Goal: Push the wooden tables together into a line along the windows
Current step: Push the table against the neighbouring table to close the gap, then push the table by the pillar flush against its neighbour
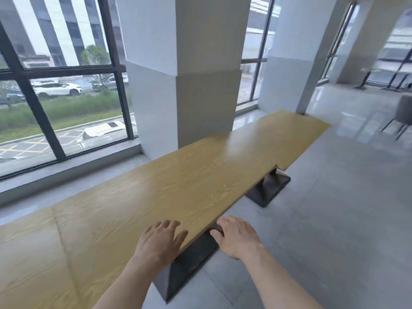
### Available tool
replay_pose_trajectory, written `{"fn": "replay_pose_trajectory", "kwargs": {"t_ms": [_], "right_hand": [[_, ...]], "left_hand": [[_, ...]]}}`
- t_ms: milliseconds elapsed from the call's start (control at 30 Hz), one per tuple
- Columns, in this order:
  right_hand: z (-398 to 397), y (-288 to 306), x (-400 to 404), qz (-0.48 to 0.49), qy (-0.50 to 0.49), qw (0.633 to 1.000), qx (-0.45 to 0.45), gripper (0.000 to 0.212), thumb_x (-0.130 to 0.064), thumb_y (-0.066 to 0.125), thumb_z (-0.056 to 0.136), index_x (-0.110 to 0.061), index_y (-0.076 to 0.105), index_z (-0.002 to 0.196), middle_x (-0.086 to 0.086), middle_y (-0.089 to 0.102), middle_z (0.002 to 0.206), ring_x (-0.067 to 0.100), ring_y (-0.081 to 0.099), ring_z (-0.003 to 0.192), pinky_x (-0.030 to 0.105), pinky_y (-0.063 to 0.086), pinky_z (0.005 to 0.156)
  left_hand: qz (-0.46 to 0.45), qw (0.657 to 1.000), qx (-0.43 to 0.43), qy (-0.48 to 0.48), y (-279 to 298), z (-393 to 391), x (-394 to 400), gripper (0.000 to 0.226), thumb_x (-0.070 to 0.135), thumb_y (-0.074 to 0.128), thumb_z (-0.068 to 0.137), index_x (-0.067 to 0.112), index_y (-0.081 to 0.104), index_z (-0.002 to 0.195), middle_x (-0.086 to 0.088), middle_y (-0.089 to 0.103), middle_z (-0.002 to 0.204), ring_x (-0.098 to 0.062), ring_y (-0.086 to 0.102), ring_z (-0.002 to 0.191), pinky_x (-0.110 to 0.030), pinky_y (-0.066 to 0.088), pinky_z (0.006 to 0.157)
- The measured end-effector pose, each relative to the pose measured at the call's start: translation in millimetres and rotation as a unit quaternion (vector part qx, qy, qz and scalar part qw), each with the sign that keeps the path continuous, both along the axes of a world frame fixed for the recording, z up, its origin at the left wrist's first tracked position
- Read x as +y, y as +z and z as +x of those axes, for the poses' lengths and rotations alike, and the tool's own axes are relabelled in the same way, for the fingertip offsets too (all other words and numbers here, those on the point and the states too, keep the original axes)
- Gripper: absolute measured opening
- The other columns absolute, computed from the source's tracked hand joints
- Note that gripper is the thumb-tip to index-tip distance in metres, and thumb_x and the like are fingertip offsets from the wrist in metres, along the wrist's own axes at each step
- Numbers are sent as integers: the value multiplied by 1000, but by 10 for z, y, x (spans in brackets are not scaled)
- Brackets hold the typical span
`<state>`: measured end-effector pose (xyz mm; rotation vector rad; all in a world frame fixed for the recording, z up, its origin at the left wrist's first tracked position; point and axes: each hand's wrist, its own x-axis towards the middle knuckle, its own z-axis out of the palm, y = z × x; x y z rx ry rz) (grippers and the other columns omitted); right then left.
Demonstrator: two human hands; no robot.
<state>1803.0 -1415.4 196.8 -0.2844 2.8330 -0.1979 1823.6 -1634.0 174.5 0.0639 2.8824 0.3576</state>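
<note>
Both hands open, left hand (161,239) flat on the middle table (169,186) by the windows (66,85), right hand (236,236) at its edge; alignment step: next, push it flush with the far table (287,134).

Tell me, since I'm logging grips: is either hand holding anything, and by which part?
Nothing is clearly gripped. The left hand lies flat on the wooden table top near its edge; the right hand is at that edge, fingers open.

Looks like a cafeteria or office common area: long wooden surfaces (178,181) lined up beside tall dark-framed windows (62,85), white square columns (178,74), polished grey floor (334,197), a grey chair (401,114), parked cars (55,88) outside below.
</note>
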Motion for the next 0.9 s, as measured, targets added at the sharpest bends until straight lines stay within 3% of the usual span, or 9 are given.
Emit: {"fn": "replay_pose_trajectory", "kwargs": {"t_ms": [500, 900], "right_hand": [[-335, 56, 3533, 1, -261, 965, 24, 53, -50, 37, 104, -16, 51, 141, 10, 52, 146, 33, 49, 132, 39, 40, 107], [-1684, 90, 5589, 25, -360, 932, 5, 56, -50, 36, 105, -15, 46, 146, 10, 46, 152, 31, 42, 140, 38, 34, 114]], "left_hand": [[13, 964, 36, -263, 131, -1442, 3743, 62, 61, 20, 102, 30, 34, 154, 6, 39, 159, -19, 32, 148, -38, 26, 121], [47, 937, 40, -343, 32, -3228, 5980, 62, 59, 21, 104, 27, 35, 154, 7, 41, 157, -18, 34, 147, -36, 28, 120]]}}
